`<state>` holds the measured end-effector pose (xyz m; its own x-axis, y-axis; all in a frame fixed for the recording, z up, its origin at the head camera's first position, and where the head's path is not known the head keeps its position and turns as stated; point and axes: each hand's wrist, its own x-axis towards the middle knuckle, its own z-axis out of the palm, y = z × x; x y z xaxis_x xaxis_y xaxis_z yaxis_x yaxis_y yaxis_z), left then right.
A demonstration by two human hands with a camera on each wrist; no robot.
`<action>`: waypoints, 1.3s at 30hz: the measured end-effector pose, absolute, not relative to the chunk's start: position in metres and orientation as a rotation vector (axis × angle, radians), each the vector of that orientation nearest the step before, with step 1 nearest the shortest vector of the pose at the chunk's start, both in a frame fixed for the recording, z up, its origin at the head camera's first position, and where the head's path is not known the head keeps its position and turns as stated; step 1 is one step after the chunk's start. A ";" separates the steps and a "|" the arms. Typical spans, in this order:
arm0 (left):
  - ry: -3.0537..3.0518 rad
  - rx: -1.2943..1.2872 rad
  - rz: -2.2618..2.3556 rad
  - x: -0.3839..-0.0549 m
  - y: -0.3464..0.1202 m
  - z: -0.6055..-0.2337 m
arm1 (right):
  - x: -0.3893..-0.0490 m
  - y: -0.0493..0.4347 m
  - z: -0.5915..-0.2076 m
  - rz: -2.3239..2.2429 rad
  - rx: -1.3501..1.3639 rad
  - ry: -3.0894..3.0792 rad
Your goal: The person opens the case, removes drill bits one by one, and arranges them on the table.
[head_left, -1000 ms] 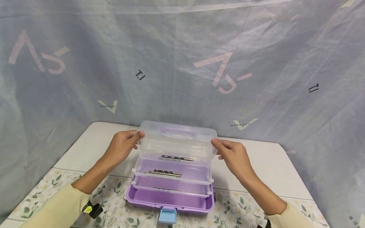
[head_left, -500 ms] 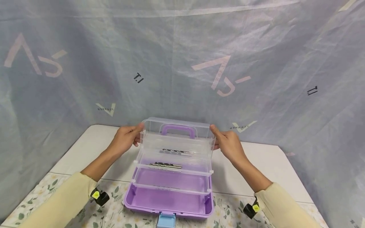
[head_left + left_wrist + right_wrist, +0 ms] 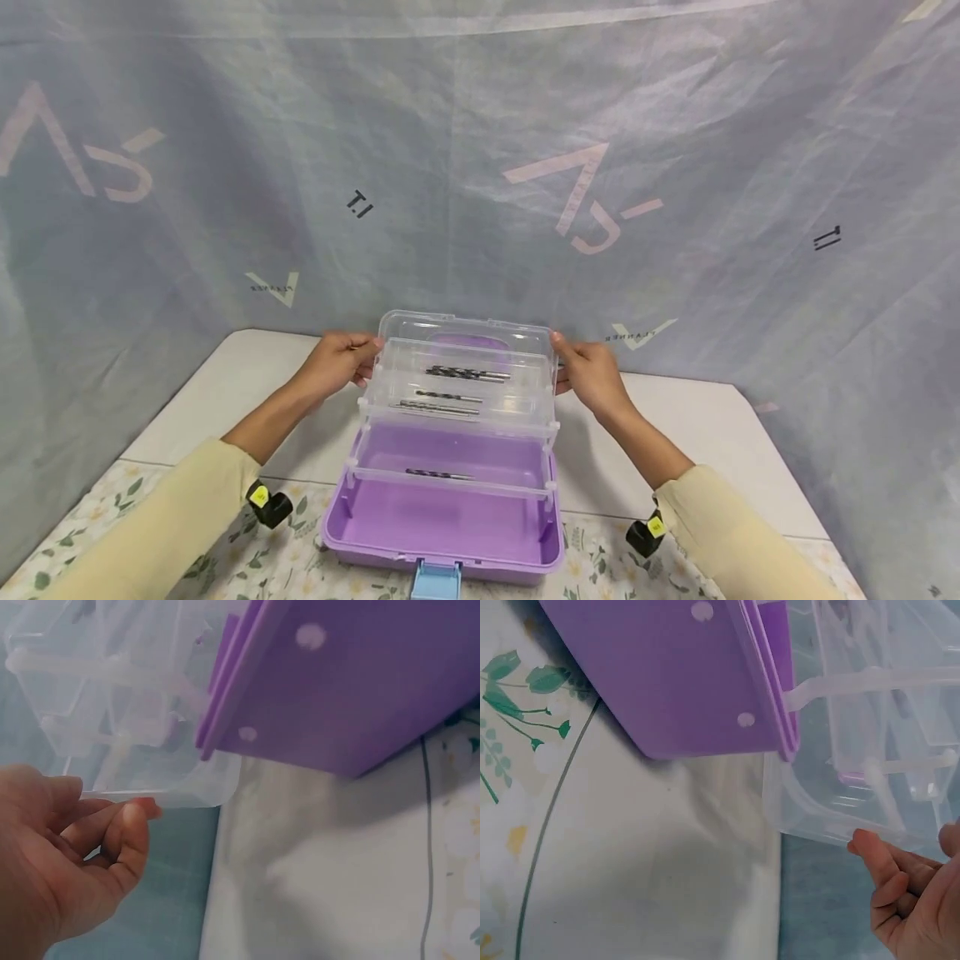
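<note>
A purple toolbox [image 3: 442,533] stands with its clear lid [image 3: 517,335] swung up and back. My left hand [image 3: 337,367] grips the lid's left side edge between thumb and fingers. At the opposite side edge, my right hand [image 3: 592,375] holds the lid the same way. Two clear tiered trays [image 3: 517,425] are raised on their link arms above the purple base. Drill bits [image 3: 467,374] lie in the upper tray, and a single dark drill bit [image 3: 438,475] lies in the lower one. Both wrist views show fingertips at the lid's rim.
A blue latch [image 3: 437,579] hangs down at the toolbox front. Under it is a floral-patterned cloth [image 3: 600,558], with a white table surface [image 3: 697,433] behind. A grey printed curtain [image 3: 450,167] rises at the back and sides.
The lid has tilted farther back in both hands. Both trays have risen and moved back with it, baring more of the purple base, and the drill bits have shifted with the trays.
</note>
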<state>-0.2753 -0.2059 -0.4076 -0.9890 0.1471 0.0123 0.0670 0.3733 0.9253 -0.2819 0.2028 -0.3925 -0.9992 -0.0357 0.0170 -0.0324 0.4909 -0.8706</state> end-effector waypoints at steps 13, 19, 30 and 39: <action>2.512 0.158 1.685 -0.278 -0.206 -0.418 | -0.286 0.202 -0.404 -1.546 -0.049 2.725; 2.517 0.157 1.669 -0.276 -0.207 -0.420 | -0.284 0.202 -0.404 -1.531 -0.033 2.739; 2.538 0.117 1.633 -0.274 -0.204 -0.422 | -0.287 0.199 -0.414 -1.570 0.012 2.736; 2.524 0.099 1.626 -0.281 -0.203 -0.428 | -0.295 0.197 -0.422 -1.597 0.052 2.707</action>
<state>-0.2805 -0.2032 -0.4279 -0.9884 0.1295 -0.0797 -0.0191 0.4147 0.9097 -0.2947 0.1969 -0.4222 -0.9994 0.0298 -0.0151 0.0277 0.4833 -0.8750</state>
